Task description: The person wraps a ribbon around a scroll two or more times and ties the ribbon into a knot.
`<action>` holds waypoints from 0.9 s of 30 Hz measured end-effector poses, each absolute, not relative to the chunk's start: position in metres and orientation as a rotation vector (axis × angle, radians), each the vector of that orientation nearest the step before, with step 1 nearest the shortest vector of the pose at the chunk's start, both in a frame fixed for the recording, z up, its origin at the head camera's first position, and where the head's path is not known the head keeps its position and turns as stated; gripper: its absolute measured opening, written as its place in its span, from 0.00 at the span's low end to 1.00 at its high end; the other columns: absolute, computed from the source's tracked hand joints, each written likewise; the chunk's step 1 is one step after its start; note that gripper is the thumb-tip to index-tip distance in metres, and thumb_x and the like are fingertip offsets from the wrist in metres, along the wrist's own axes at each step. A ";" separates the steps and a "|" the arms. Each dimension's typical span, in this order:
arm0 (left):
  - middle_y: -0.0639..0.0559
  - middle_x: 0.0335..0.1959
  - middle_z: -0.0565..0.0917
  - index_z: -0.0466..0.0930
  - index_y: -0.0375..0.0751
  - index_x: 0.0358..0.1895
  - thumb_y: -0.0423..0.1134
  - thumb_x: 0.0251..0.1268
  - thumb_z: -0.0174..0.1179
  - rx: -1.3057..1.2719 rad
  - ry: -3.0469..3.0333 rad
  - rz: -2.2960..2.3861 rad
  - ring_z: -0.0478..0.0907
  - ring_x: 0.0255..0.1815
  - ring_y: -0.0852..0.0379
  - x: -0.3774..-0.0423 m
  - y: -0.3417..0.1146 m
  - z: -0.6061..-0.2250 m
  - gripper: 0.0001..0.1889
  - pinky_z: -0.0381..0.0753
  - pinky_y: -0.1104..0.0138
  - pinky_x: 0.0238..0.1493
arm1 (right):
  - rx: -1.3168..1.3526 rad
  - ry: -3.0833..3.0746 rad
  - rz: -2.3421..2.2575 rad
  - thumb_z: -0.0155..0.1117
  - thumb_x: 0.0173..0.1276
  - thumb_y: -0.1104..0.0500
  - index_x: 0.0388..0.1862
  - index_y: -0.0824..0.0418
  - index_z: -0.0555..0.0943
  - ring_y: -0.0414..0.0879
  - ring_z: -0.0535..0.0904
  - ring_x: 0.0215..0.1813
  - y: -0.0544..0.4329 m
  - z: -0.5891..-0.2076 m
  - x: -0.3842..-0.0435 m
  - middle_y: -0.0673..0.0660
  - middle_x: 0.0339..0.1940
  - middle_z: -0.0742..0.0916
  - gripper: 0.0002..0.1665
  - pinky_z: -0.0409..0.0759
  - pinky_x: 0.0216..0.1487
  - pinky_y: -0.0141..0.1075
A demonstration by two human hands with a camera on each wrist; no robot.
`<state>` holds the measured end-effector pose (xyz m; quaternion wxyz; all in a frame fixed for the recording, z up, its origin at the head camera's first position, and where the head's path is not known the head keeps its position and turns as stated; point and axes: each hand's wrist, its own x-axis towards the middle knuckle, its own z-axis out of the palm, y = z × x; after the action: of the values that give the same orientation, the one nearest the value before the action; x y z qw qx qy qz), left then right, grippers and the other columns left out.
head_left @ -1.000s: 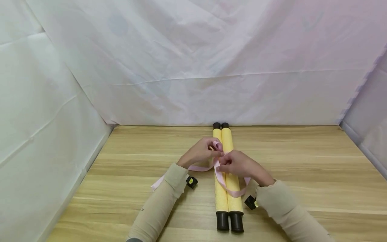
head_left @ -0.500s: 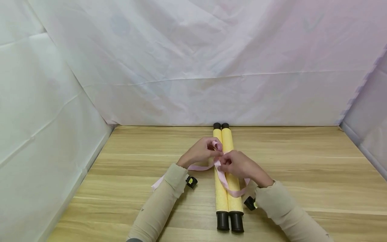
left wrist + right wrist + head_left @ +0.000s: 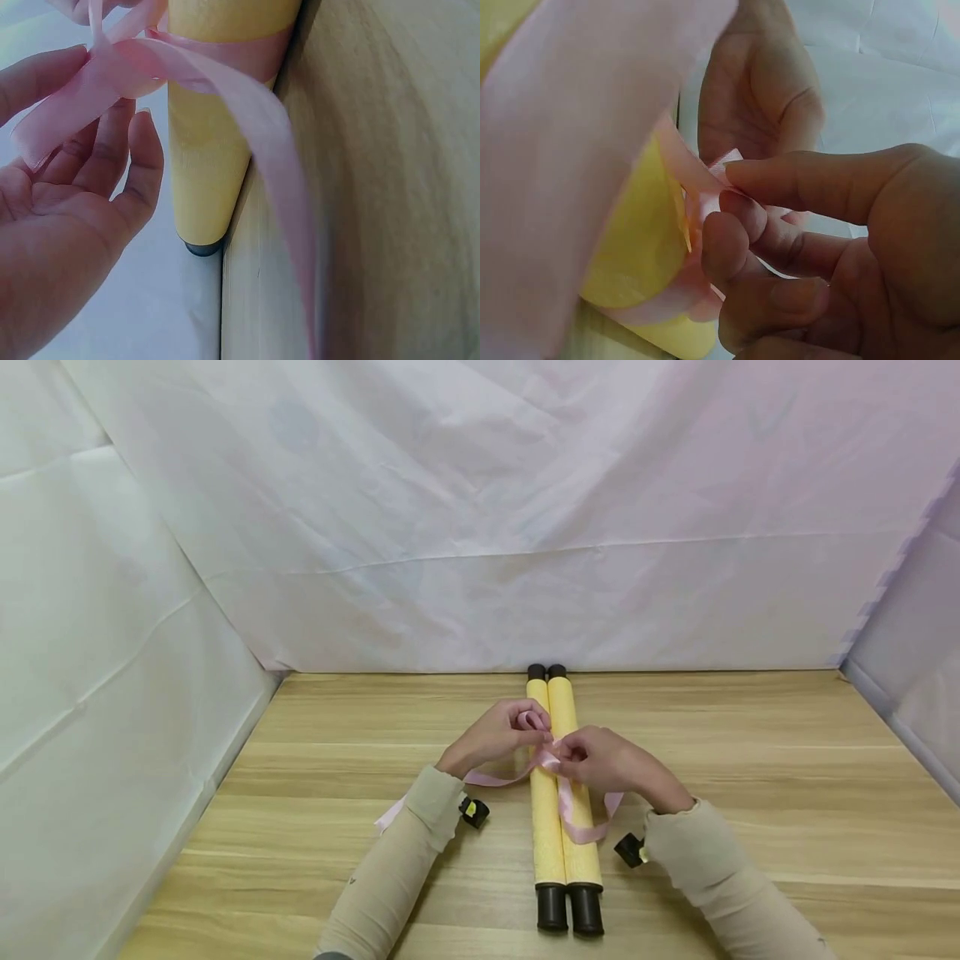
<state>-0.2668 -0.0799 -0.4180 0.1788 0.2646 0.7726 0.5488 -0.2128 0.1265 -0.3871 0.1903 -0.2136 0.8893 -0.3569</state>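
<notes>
Two yellow rolls with black end caps lie side by side, the left roll (image 3: 548,835) touching the right roll (image 3: 582,865). A pink ribbon (image 3: 585,835) wraps round them, as the left wrist view shows on the yellow surface (image 3: 206,142). My left hand (image 3: 497,732) pinches a folded loop of ribbon between thumb and fingers, above the rolls. Close to its right, my right hand (image 3: 609,758) pinches another part of the ribbon (image 3: 724,166) between thumb and index finger. One ribbon length hangs in a curve over the right roll; another trails left under my left wrist. Fingers partly hide the crossing.
The rolls lie on a wood-grain table (image 3: 337,727), their far ends near a white cloth backdrop (image 3: 450,602). White cloth (image 3: 97,652) also stands along the left side. A small black camera sits on the left wrist (image 3: 474,812) and another on the right wrist (image 3: 630,850).
My right hand has shifted slightly right and up, drawing its ribbon part along; the hanging ribbon curve has moved right and narrowed. My left hand stays nearly in place with its loop.
</notes>
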 end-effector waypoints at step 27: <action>0.63 0.31 0.84 0.87 0.49 0.37 0.42 0.63 0.69 1.011 2.480 1.207 0.77 0.34 0.66 -0.252 -0.066 -0.416 0.03 0.77 0.71 0.38 | -0.538 2.594 -0.957 0.60 0.69 0.60 0.31 0.60 0.80 0.43 0.74 0.28 0.146 -0.384 -0.224 0.51 0.25 0.81 0.07 0.73 0.31 0.37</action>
<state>-0.2517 -0.0665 -0.4163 0.1019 0.3423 0.8399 0.4086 -0.2238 0.1462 -0.3838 0.1616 -0.1884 0.9089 -0.3351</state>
